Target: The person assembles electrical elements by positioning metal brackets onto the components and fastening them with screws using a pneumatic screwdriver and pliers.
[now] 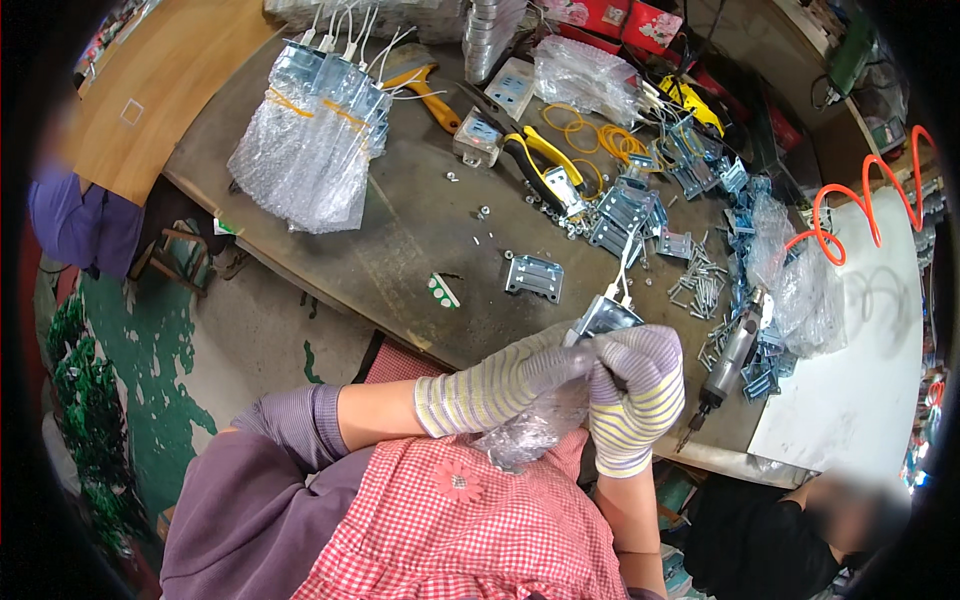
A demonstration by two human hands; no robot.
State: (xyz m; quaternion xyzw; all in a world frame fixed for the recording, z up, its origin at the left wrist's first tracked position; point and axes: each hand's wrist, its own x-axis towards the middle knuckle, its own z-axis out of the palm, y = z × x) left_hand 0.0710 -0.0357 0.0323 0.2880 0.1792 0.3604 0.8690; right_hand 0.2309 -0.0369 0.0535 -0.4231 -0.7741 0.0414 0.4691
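The worktop is dark, scuffed and scratched. Left of the yellow-handled pliers lies a bubble-wrapped bundle with orange bands and white leads at its top; beyond that bundle, farther left, is a tan wooden tabletop. Right of the pliers are yellow rubber bands, and nearer the person on that side, metal brackets, loose screws and a power screwdriver. A white panel and a coiled orange hose stand farther right of the pliers. The floor, well to their lower left, shows bare grey patches and peeling green paint. A person in purple sits far left of them, another in black far to their lower right.

The metal unit is held up on the near side of the pliers, at the worktop's edge. It is shiny and boxy, two white leads rising from its far end; clear bubble wrap hangs below. The left hand and right hand, in striped gloves, both grasp its near end, fingertips meeting; the exact pinch is hidden.
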